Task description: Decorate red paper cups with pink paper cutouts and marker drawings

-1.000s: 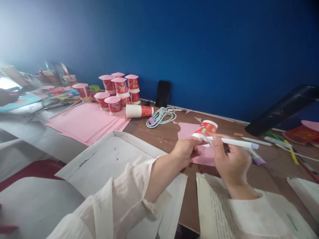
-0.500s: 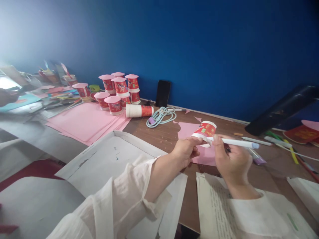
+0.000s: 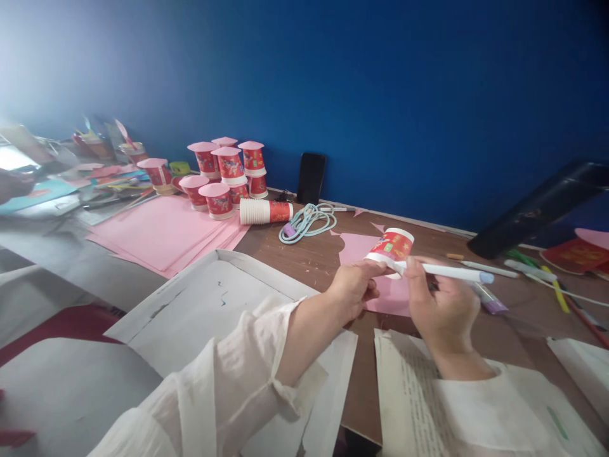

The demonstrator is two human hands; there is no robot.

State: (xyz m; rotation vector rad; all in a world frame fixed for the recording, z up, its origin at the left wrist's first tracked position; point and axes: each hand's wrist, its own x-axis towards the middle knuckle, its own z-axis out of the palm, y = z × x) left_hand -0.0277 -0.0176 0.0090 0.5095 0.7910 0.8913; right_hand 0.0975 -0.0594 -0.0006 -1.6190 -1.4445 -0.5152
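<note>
My left hand [image 3: 356, 289] is closed on the near rim of a red and white paper cup [image 3: 394, 244], thumb on top. The cup lies tilted above a pink sheet of paper [image 3: 390, 301]. In my right hand [image 3: 445, 308] is a white marker pen [image 3: 454, 273] with a pale blue end, gripped as for writing. Its other end points at the cup's rim near my left thumb; whether the tip touches the cup I cannot tell.
Several red cups with pink paper tops [image 3: 217, 192] stand at the back left, beside pink sheets [image 3: 147, 231]. A nested cup stack [image 3: 257, 211], a coiled cable [image 3: 311, 222] and a phone [image 3: 311, 179] are near the wall. A black cylinder [image 3: 533, 212] leans at the right.
The cup and my right hand with the marker pen have shifted very slightly. Both hands keep their hold.
</note>
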